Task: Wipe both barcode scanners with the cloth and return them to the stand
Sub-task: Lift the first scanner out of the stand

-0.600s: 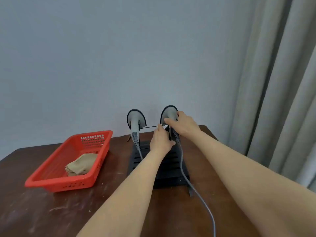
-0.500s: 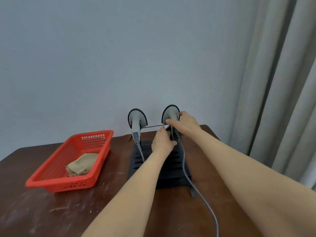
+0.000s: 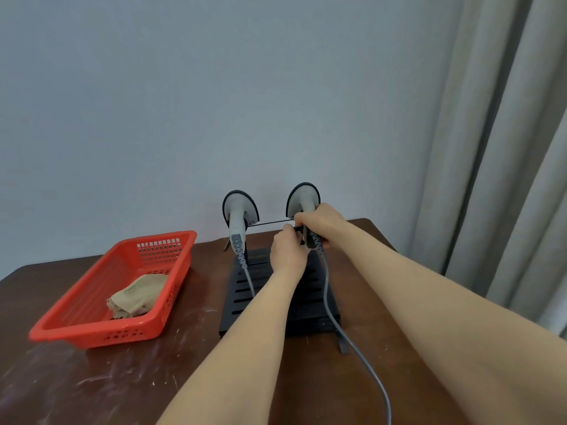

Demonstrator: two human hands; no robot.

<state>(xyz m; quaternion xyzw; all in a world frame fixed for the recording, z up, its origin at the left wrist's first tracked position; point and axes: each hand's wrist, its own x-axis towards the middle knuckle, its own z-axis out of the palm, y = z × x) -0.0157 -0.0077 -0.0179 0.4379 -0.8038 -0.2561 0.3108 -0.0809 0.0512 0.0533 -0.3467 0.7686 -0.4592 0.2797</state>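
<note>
Barcode scanners (left scanner (image 3: 239, 210), right scanner (image 3: 302, 197)) stand upright at the table's (image 3: 122, 388) far end. Nearest, the right scanner's grey cable (image 3: 362, 357) trails toward the viewer. The cloth (image 3: 138, 297) lies unheld in the red basket (image 3: 92, 332). Beyond the slotted black stand (image 3: 306, 302), the left hand (image 3: 287, 256) pinches at the right scanner's handle beside the cross-rod (image 3: 270, 223); the right hand (image 3: 322, 222) curls round its neck. Likely step: seating or lifting this scanner, which one cannot be told. Next calls for a steady two-handed hold and slack cable. Since the earlier frames, both grips persist; only the view shifts slightly.
</note>
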